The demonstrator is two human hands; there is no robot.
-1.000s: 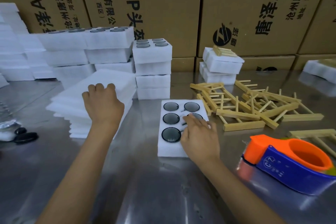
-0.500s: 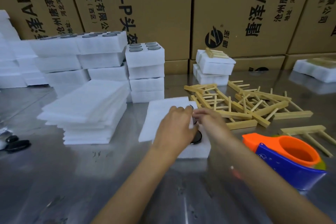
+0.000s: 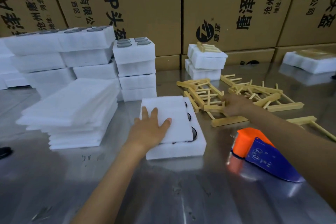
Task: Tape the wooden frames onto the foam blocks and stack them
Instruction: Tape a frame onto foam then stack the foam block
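1. Nearest on the steel surface (image 3: 163, 196), an orange and blue tape dispenser (image 3: 261, 154) is seen at the right, partly hidden by the right forearm.
2. Just left of it lies a foam block (image 3: 181, 148) with round dark discs (image 3: 194, 131) seated in its holes; only the discs along its right edge are visible, the others being covered by a thin foam sheet (image 3: 169, 113) laid on top.
3. The left hand (image 3: 151, 129) is pressed flat on that sheet, fingers straight and spread.
4. To the left, a stack of foam sheets (image 3: 72, 111) is piled.
5. Beyond the block, the right hand (image 3: 234, 104) is placed among the loose wooden frames (image 3: 236, 96), its fingers curled at one frame; whether the frame is actually gripped cannot be told.
6. Farther back, stacked foam blocks (image 3: 135, 67) holding discs are found at left and centre.
7. Two taped blocks (image 3: 204, 62) topped by a wooden frame stand at centre right, and another block (image 3: 309, 60) far right.
8. Printed cardboard boxes (image 3: 227, 9) close off the back.
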